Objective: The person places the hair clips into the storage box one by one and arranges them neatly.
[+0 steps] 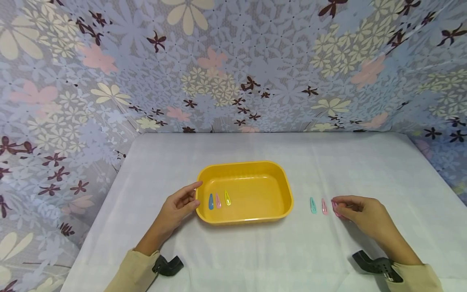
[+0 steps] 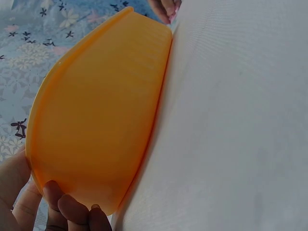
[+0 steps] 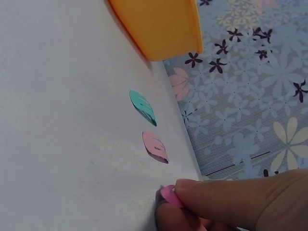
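A yellow tray (image 1: 251, 215) sits on the white cloth, with a blue hair clip (image 1: 211, 201), a pink hair clip (image 1: 218, 200) and a yellow hair clip (image 1: 227, 198) lying in its left part. My left hand (image 1: 178, 209) holds the tray's left end, thumb and forefinger at the rim and the other fingers against the outer wall. Right of the tray, my right hand (image 1: 366, 213) pinches a bright pink hair clip (image 3: 171, 196) between thumb and finger, close over the cloth. Beside it lie a teal hair clip (image 3: 143, 107) and a light pink hair clip (image 3: 155, 147).
White cloth (image 1: 248, 255) covers the table. Floral fabric (image 1: 237, 61) hangs behind the table and along both sides. A black wrist strap (image 1: 168, 265) is on the left wrist, and another black strap (image 1: 377, 265) is on the right one.
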Available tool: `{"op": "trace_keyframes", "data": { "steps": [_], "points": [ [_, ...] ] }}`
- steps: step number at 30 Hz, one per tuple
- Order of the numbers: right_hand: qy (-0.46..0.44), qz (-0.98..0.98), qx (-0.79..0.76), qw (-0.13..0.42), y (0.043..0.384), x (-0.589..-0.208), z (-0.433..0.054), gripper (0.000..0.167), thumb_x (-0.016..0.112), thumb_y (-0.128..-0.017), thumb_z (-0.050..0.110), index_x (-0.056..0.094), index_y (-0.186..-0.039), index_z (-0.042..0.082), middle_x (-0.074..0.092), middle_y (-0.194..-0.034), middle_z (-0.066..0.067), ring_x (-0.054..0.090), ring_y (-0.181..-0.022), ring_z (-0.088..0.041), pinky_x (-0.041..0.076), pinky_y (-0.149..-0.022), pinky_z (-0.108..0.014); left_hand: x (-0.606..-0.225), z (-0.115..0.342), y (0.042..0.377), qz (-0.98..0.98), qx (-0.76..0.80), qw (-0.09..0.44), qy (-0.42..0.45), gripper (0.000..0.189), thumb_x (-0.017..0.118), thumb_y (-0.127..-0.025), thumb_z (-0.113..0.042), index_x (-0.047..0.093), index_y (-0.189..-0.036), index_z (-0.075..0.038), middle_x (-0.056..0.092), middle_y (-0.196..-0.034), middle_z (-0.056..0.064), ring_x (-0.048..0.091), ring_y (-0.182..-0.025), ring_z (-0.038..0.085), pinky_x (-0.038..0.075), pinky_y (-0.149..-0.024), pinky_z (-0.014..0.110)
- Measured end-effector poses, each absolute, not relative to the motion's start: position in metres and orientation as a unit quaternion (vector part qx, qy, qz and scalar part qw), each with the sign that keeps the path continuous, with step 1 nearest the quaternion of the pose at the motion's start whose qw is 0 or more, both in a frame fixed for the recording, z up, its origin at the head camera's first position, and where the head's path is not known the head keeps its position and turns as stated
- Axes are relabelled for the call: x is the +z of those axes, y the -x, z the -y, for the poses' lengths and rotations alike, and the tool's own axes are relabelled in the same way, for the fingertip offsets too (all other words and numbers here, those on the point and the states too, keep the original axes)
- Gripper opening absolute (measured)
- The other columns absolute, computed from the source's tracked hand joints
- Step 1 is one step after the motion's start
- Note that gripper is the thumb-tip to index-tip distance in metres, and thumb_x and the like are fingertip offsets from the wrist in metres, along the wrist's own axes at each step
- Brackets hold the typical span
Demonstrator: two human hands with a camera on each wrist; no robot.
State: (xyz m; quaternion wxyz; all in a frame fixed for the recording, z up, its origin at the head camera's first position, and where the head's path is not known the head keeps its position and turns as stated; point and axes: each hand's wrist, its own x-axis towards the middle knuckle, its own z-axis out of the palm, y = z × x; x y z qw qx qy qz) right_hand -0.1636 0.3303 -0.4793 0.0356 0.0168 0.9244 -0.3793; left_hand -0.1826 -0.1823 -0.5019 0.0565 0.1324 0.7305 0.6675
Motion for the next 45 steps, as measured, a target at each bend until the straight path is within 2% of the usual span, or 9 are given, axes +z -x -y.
{"op": "trace_keyframes", "data": {
  "steps": [16, 22, 30, 34, 40, 45],
  "points": [
    [-0.012, -0.911, -0.411, 0.021, 0.165, -0.478, -0.329, 0.037, 0.074, -0.096, 0.024, 0.071, -0.127, 0.002, 0.071, -0.101, -0.007, 0.063, -0.078, -0.002, 0.052, -0.063, -0.020, -0.500, 0.184, 0.182, -0.732, 0.666, 0.055, -0.132, 0.051, 0.068, -0.099, -0.008, 0.053, -0.148, -0.003, 0.056, -0.112, 0.018, 0.057, -0.092, 0.015, 0.052, -0.076, 0.018],
    [-0.027, -0.912, -0.409, 0.016, 0.164, -0.471, -0.330, 0.042, 0.072, -0.098, 0.030, 0.069, -0.132, 0.005, 0.072, -0.106, -0.005, 0.063, -0.084, -0.001, 0.052, -0.066, -0.019, -0.500, 0.184, 0.182, -0.730, 0.667, 0.057, -0.136, 0.051, 0.068, -0.099, -0.008, 0.053, -0.148, -0.003, 0.055, -0.112, 0.020, 0.056, -0.092, 0.015, 0.051, -0.076, 0.018],
    [-0.032, -0.896, -0.442, 0.023, 0.164, -0.456, -0.326, 0.047, 0.071, -0.099, 0.026, 0.063, -0.138, 0.001, 0.071, -0.106, 0.001, 0.070, -0.085, -0.005, 0.055, -0.070, -0.020, -0.502, 0.183, 0.182, -0.731, 0.668, 0.060, -0.126, 0.052, 0.069, -0.099, -0.008, 0.053, -0.148, -0.003, 0.055, -0.111, 0.019, 0.057, -0.092, 0.015, 0.051, -0.077, 0.018],
    [-0.021, -0.896, -0.442, 0.027, 0.168, -0.446, -0.321, 0.046, 0.069, -0.100, 0.025, 0.063, -0.139, 0.002, 0.071, -0.108, -0.004, 0.072, -0.085, -0.008, 0.054, -0.071, -0.019, -0.501, 0.183, 0.182, -0.729, 0.670, 0.061, -0.124, 0.051, 0.068, -0.099, -0.008, 0.053, -0.148, -0.003, 0.055, -0.111, 0.018, 0.056, -0.092, 0.015, 0.051, -0.077, 0.018],
    [0.003, -0.901, -0.432, 0.038, 0.175, -0.427, -0.307, 0.052, 0.070, -0.099, 0.034, 0.062, -0.141, 0.005, 0.073, -0.112, -0.008, 0.075, -0.088, -0.016, 0.051, -0.074, -0.015, -0.500, 0.183, 0.182, -0.726, 0.675, 0.067, -0.118, 0.052, 0.069, -0.098, -0.008, 0.054, -0.148, -0.005, 0.055, -0.112, 0.018, 0.056, -0.092, 0.015, 0.051, -0.077, 0.019],
    [0.035, -0.911, -0.410, 0.041, 0.181, -0.409, -0.286, 0.048, 0.070, -0.098, 0.037, 0.065, -0.139, 0.012, 0.072, -0.110, -0.011, 0.075, -0.087, -0.020, 0.050, -0.074, -0.021, -0.500, 0.183, 0.183, -0.731, 0.668, 0.060, -0.123, 0.052, 0.069, -0.098, -0.009, 0.054, -0.148, -0.004, 0.055, -0.110, 0.015, 0.056, -0.092, 0.015, 0.051, -0.076, 0.019]
  ]
}}
